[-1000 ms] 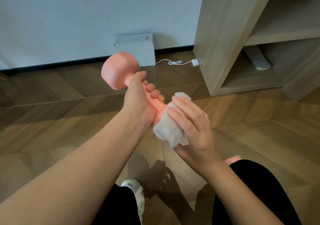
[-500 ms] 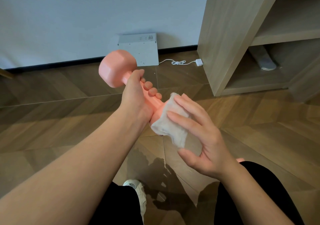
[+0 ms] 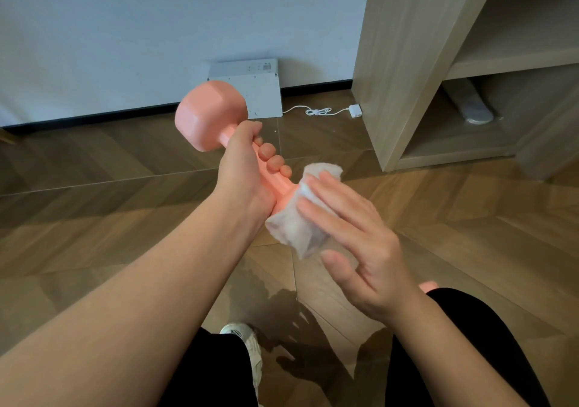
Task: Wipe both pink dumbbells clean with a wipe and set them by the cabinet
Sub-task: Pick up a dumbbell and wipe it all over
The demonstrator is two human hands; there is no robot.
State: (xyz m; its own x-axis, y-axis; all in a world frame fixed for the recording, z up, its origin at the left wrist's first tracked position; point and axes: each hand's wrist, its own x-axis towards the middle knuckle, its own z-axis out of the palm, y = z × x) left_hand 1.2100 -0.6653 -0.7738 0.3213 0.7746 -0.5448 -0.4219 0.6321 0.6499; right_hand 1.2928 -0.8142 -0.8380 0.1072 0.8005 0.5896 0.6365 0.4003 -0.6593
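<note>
My left hand (image 3: pixel 241 168) grips the handle of a pink dumbbell (image 3: pixel 210 115) held in the air, its far head pointing toward the wall. A white wipe (image 3: pixel 291 225) is draped over the dumbbell's near head, which it hides. My right hand (image 3: pixel 360 250) presses the wipe against that head with nearly straight fingers, the thumb spread below. A small pink piece of the second dumbbell (image 3: pixel 427 286) shows on the floor beside my right knee. The wooden cabinet (image 3: pixel 401 62) stands at the right.
A white box (image 3: pixel 250 87) leans against the wall behind the dumbbell, with a white cable and plug (image 3: pixel 319 112) running toward the cabinet's foot. A grey object (image 3: pixel 473 106) lies on the cabinet's bottom shelf. My shoe (image 3: pixel 247 341) and black trouser legs are below, on wooden floor.
My right hand's fingers have straightened and slid over the wipe on the near head. The dumbbell stays in my left hand, held slightly further out.
</note>
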